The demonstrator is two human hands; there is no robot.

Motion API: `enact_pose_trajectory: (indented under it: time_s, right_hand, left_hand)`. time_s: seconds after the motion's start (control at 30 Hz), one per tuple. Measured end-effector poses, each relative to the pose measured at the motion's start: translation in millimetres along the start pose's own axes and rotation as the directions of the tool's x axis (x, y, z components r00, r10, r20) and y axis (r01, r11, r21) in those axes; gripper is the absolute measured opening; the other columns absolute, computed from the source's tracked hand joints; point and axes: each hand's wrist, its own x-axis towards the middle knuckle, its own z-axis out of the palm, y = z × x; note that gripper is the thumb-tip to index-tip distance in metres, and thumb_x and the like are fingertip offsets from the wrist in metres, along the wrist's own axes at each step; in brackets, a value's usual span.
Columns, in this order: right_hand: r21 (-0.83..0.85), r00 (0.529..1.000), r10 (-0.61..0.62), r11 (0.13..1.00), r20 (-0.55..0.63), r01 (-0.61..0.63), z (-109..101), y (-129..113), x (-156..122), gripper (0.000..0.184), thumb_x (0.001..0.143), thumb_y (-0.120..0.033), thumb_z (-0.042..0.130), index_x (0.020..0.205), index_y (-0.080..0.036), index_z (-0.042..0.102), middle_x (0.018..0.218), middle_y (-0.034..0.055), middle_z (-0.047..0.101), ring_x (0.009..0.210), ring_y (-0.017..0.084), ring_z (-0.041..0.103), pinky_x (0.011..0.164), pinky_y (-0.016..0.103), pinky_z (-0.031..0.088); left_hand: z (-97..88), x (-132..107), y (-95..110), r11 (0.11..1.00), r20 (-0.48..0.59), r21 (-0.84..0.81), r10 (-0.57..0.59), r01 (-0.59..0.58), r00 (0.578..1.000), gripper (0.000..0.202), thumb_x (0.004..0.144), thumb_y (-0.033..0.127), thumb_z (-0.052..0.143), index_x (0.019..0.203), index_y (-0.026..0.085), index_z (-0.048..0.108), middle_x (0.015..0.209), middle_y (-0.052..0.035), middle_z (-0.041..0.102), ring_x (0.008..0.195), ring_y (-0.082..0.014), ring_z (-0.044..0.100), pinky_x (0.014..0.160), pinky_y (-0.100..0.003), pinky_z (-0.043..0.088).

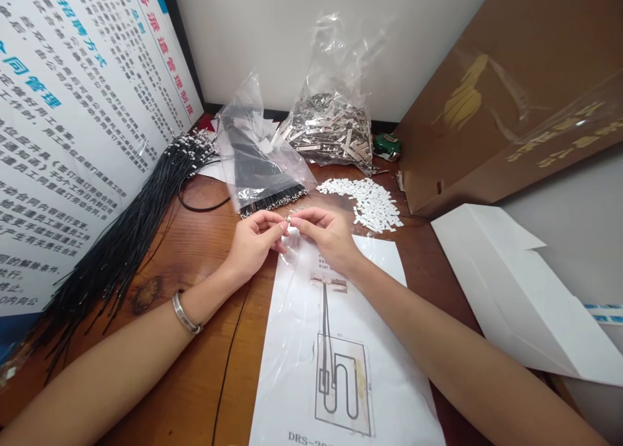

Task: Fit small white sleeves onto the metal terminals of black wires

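Observation:
My left hand [254,243] and my right hand [331,239] meet at the centre, thumbs and index fingers pinched around a tiny item. Its kind is too small and too covered by the fingertips to name. Just behind the fingers lies a clear plastic bag [272,163] of black wires [246,157] with bare metal-looking ends. A pile of small white plastic pieces [377,202] is to the right of my hands. Under my wrists, a white printed sheet [292,342] shows a line diagram.
A clear bag of flat metal pieces [335,137] stands against the wall, beside a green object [388,146]. On the left, a long bundle of black cables [131,232] with white ends leans by a printed board [73,108]. A brown box [487,95] and folded white card [516,290] bound the right.

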Motion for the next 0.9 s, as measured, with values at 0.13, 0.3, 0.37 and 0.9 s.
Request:
enact_pose_trajectory:
  time_s: [0.13, 0.3, 0.37, 0.9]
  right_hand:
    - [-0.002, 1.000, 0.010, 1.000, -0.012, -0.010, 0.6, -0.2, -0.1, 0.022, 0.067, -0.040, 0.078, 0.076, -0.022, 0.071, 0.075, 0.0012, 0.069, 0.069, 0.014, 0.060, 0.065, 0.031, 0.049]
    - [-0.011, 1.000, -0.004, 1.000, -0.006, 0.003, 0.4, 0.9, -0.4, 0.021, 0.068, -0.039, 0.078, 0.077, -0.021, 0.071, 0.076, 0.0015, 0.069, 0.069, 0.014, 0.061, 0.066, 0.031, 0.049]
    - [-0.011, 1.000, -0.009, 1.000, -0.004, 0.008, 0.4, 0.3, -0.7, 0.020, 0.069, -0.038, 0.078, 0.076, -0.021, 0.071, 0.075, 0.0014, 0.069, 0.069, 0.014, 0.061, 0.067, 0.031, 0.049]
    - [-0.022, 1.000, -0.026, 0.999, 0.009, 0.026, 0.1, -1.0, -1.8, 0.019, 0.070, -0.036, 0.076, 0.077, -0.020, 0.070, 0.076, 0.0014, 0.068, 0.069, 0.013, 0.060, 0.068, 0.030, 0.048]
  left_hand:
    - [-0.2, 0.1, -1.2, 1.000, -0.004, 0.000, -0.007, 0.007, 1.000, 0.025, 0.066, 0.033, 0.076, 0.073, 0.014, 0.061, 0.063, 0.0004, 0.064, 0.048, -0.0084, 0.055, 0.049, -0.024, 0.053]
    - [0.5, 0.3, -0.4, 1.000, 0.007, 0.010, 0.008, -0.008, 1.000, 0.026, 0.066, 0.034, 0.077, 0.073, 0.013, 0.062, 0.064, 0.0000, 0.064, 0.048, -0.0088, 0.055, 0.048, -0.024, 0.052]
    - [0.5, 0.3, -0.4, 1.000, 0.006, 0.014, 0.010, -0.010, 1.000, 0.026, 0.066, 0.034, 0.077, 0.073, 0.013, 0.062, 0.064, 0.0000, 0.064, 0.048, -0.0087, 0.055, 0.048, -0.024, 0.052]
    - [3.1, -1.8, 4.1, 1.000, -0.026, 0.014, -0.027, 0.027, 0.999, 0.024, 0.066, 0.032, 0.074, 0.071, 0.012, 0.061, 0.062, -0.0007, 0.066, 0.044, -0.0082, 0.056, 0.046, -0.022, 0.050]
